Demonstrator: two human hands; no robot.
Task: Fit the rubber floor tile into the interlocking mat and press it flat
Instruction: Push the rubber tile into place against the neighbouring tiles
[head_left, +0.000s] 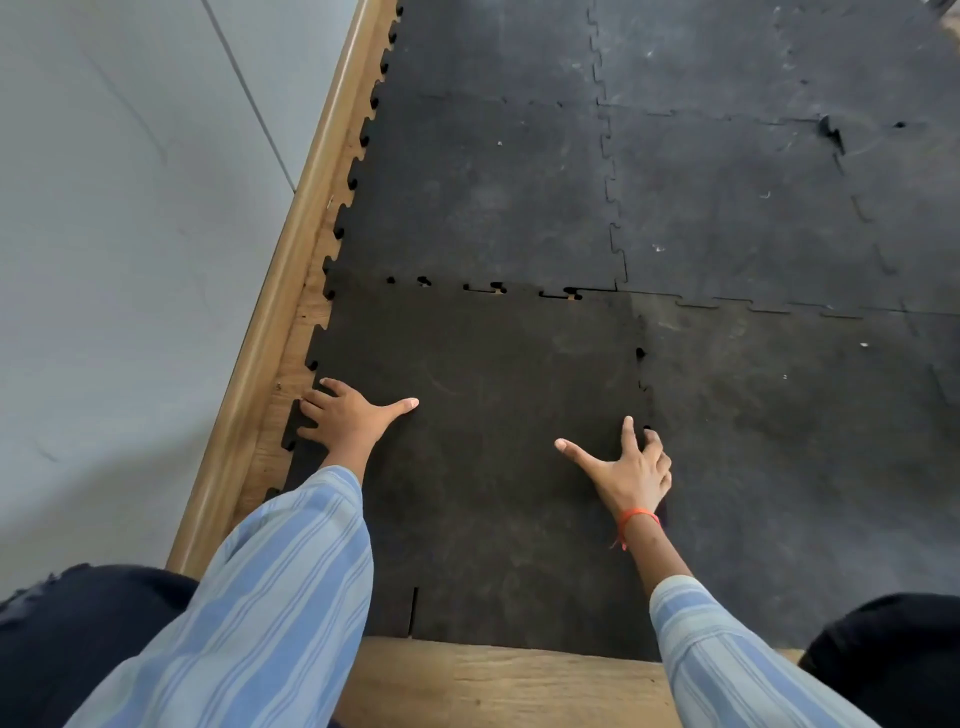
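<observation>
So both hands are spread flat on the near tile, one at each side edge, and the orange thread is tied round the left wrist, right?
Not quite: the orange thread is on the right wrist, not the left, as the head view shows. The rest holds: the left hand and the right hand are both spread on the near tile, one at each side edge.
</observation>
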